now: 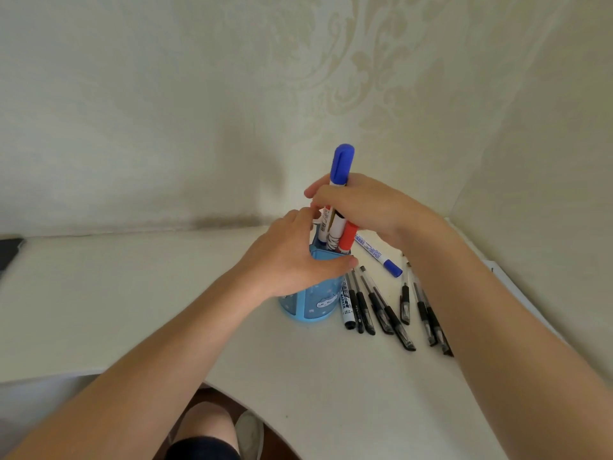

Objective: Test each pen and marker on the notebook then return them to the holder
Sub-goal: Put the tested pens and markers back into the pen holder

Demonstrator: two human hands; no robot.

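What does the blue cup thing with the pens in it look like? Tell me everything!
The holder is a light blue, plastic-looking cup with small pale cloud pictures and dots on its side. It stands upright on the white desk, near the corner of the wall. Markers stick up out of its open top, one with a red cap. The left hand wraps over its rim, hiding much of it. Black pens lie on the desk beside it.

Both hands meet ahead: left hand (292,257) cupped, right hand (361,207) closed, forearms converging.

Glossy blue plastic holder (313,302) at frame centre, smooth matt white table (132,293), embossed cream wallpaper (365,61) upper right
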